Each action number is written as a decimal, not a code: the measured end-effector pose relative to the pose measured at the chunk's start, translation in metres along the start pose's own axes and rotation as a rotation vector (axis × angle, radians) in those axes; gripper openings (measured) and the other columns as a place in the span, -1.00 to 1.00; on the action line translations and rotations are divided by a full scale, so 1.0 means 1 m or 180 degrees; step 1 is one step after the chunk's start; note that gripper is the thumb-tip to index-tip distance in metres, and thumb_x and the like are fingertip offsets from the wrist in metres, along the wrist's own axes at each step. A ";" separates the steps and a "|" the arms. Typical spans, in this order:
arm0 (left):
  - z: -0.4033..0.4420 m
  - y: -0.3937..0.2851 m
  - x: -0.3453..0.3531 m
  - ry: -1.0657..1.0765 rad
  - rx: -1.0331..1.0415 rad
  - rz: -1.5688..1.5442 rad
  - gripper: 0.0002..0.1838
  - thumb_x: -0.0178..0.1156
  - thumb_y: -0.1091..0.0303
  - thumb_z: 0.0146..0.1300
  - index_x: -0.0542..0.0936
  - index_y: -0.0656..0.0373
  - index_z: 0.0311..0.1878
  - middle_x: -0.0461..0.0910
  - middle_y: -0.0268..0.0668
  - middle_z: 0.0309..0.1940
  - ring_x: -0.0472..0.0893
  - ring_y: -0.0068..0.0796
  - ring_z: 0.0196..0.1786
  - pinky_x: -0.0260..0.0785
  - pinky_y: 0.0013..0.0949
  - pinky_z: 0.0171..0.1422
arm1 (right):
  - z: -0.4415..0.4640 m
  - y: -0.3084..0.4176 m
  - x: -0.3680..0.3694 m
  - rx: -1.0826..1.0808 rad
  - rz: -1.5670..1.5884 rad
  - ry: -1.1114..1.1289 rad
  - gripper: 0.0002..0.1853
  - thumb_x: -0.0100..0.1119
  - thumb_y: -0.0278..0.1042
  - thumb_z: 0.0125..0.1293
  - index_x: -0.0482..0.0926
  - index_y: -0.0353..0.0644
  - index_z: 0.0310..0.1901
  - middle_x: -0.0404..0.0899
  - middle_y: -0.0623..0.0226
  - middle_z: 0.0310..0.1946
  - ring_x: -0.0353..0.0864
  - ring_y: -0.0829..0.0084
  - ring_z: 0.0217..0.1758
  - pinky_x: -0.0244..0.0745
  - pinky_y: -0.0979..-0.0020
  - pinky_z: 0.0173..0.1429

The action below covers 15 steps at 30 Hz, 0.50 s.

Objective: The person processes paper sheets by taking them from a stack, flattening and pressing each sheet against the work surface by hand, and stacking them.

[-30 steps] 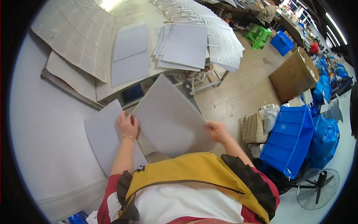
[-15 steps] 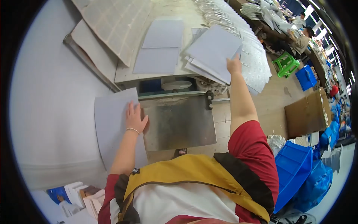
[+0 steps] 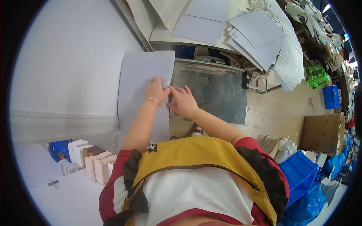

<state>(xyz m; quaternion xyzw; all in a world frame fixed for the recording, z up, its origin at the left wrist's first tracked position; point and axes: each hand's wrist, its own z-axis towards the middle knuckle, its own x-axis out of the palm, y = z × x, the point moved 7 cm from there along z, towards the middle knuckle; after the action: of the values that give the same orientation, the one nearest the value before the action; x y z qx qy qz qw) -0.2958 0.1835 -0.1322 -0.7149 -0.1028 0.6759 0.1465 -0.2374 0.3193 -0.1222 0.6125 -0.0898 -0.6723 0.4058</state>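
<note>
A large pale grey-white sheet (image 3: 141, 75), perhaps several layered, lies at the left edge of a dark metal plate (image 3: 215, 88). My left hand (image 3: 155, 91), with a bracelet at the wrist, presses on the sheet near its right edge, its fingers bent and partly hidden. Beside it, my right hand (image 3: 183, 101) has its fingers apart, with the tips at the sheet's right edge. The thumb of my left hand meets or nearly meets the fingertips of my right hand. No separate object shows in either hand.
A fanned pile of pale sheets (image 3: 258, 37) and flatter sheets (image 3: 200, 24) lie on the white table (image 3: 160, 35) ahead. To the right are a green stool (image 3: 316, 75), a cardboard box (image 3: 321, 132) and a blue crate (image 3: 298, 171). A person (image 3: 335, 58) is far right.
My right hand has left the fanned pile on the table and come down beside my left hand at the sheet's edge. The view has shifted, so the table sits higher and further right.
</note>
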 end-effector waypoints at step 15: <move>-0.014 0.018 -0.027 -0.0358 0.0459 -0.0828 -0.61 0.37 0.11 0.06 0.53 0.24 -0.28 0.61 -0.04 -0.18 0.59 -0.08 -0.09 0.44 -0.15 0.02 | 0.022 -0.008 0.053 0.1651 0.2618 -0.0028 -0.67 0.06 -0.35 0.29 0.58 -0.32 0.03 0.67 0.06 -0.35 0.67 0.26 -0.22 0.52 0.35 -0.11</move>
<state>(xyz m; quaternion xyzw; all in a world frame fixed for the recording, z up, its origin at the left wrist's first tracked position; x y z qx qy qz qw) -0.2841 0.1566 -0.1124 -0.6442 -0.1538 0.6959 0.2777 -0.2564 0.2812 -0.1621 0.6043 -0.4908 -0.4143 0.4714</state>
